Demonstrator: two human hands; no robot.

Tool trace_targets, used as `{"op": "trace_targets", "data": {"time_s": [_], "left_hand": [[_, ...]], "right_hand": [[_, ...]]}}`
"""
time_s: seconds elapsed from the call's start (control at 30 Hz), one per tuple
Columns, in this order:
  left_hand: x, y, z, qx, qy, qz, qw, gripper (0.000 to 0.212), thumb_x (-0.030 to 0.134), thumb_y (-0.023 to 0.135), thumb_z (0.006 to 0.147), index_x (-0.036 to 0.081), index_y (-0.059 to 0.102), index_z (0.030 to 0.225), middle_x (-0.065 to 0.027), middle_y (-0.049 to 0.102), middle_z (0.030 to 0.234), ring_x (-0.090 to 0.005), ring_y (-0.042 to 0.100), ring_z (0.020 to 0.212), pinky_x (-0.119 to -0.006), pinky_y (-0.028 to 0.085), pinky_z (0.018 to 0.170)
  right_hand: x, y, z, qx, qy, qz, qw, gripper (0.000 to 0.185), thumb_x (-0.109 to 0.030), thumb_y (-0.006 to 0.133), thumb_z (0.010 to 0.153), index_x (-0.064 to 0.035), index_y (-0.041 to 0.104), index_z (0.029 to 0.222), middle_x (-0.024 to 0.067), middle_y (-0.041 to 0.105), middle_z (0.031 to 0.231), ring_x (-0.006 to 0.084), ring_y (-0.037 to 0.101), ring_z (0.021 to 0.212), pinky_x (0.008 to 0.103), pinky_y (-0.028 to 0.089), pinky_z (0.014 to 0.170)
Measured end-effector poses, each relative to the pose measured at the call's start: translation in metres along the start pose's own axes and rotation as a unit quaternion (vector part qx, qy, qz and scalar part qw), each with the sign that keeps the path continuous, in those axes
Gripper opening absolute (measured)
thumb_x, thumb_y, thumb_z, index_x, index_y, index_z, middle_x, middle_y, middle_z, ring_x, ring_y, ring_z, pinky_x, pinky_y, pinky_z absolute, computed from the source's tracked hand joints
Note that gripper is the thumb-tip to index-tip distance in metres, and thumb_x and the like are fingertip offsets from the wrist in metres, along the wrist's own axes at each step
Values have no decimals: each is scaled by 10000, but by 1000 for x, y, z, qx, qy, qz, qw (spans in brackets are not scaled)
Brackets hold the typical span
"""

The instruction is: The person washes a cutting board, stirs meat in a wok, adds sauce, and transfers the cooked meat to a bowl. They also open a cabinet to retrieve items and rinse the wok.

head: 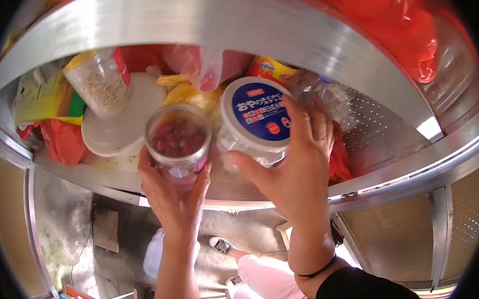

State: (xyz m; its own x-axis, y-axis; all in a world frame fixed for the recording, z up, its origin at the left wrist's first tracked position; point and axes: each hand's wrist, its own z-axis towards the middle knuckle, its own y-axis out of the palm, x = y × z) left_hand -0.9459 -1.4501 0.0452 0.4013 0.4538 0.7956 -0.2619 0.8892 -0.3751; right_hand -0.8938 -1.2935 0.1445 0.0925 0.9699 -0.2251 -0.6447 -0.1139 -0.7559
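Note:
My left hand (pixel 172 199) is wrapped around a clear plastic jar (pixel 180 171) with small dark-red dried buds or fruits (pixel 177 139) showing at its top. Just right of it stands a larger clear plastic tub (pixel 229 144) whose white-rimmed lid carries a round blue printed label (pixel 257 107). Over the tub's near right side, my right hand (pixel 301 158) is spread, thumb at the front and fingers past the lid's right edge. Its fingertips are slightly blurred, and any contact with the tub is hard to make out.
A metal shelf edge (pixel 215 17) arches above the items. Leftward are a jar of pale flakes (pixel 104 90), a white round lid (pixel 111 134) and an orange-red bag (pixel 63 139). Behind are a yellow bag (pixel 193 95) and a yellow-red canister (pixel 273 69). A red bag (pixel 405 28) hangs upper right.

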Motion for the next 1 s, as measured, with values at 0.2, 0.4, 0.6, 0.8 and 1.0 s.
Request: {"op": "trace_targets", "data": {"time_s": [0.2, 0.4, 0.6, 0.8, 1.0], "left_hand": [[-7, 1, 2, 0, -8, 13, 1000, 962, 211, 913, 629, -40, 363, 1377, -218, 548, 1270, -322, 587, 1155, -408, 466, 1004], [-11, -1, 1, 0, -32, -97, 995, 924, 187, 897, 618, -24, 398, 1367, -193, 564, 1242, -312, 589, 1129, -431, 464, 985], [-19, -32, -6, -17, -33, -204, 978, 878, 122, 840, 700, -35, 351, 1412, -195, 498, 1370, -278, 530, 1241, -431, 416, 1073], [-25, -39, -8, -15, -33, -201, 979, 919, 168, 877, 670, -18, 375, 1417, -178, 492, 1388, -282, 524, 1255, -437, 404, 1076], [-29, -39, -12, -10, -62, -180, 982, 940, 152, 871, 648, 4, 365, 1426, -163, 503, 1355, -266, 512, 1256, -423, 353, 1098]], "right_hand": [[10, 2, -4, 44, 6, 91, 995, 713, -238, 872, 655, 47, 584, 1243, 207, 598, 1190, 303, 600, 1064, 396, 474, 938], [10, -31, -34, 28, -8, 156, 987, 759, -232, 828, 662, 37, 547, 1313, 222, 542, 1276, 311, 551, 1179, 396, 446, 1000], [-6, -73, -67, -158, -25, 267, 950, 954, -407, 894, 588, 45, 526, 1343, 297, 466, 1336, 416, 487, 1243, 528, 366, 1048], [-8, -70, -72, -205, -22, 333, 920, 959, -279, 933, 578, -77, 477, 1397, 255, 373, 1358, 457, 474, 1280, 529, 418, 1040], [-6, -65, -64, -194, -40, 330, 923, 949, -300, 910, 595, -32, 481, 1398, 273, 397, 1368, 437, 472, 1278, 550, 378, 1051]]}}
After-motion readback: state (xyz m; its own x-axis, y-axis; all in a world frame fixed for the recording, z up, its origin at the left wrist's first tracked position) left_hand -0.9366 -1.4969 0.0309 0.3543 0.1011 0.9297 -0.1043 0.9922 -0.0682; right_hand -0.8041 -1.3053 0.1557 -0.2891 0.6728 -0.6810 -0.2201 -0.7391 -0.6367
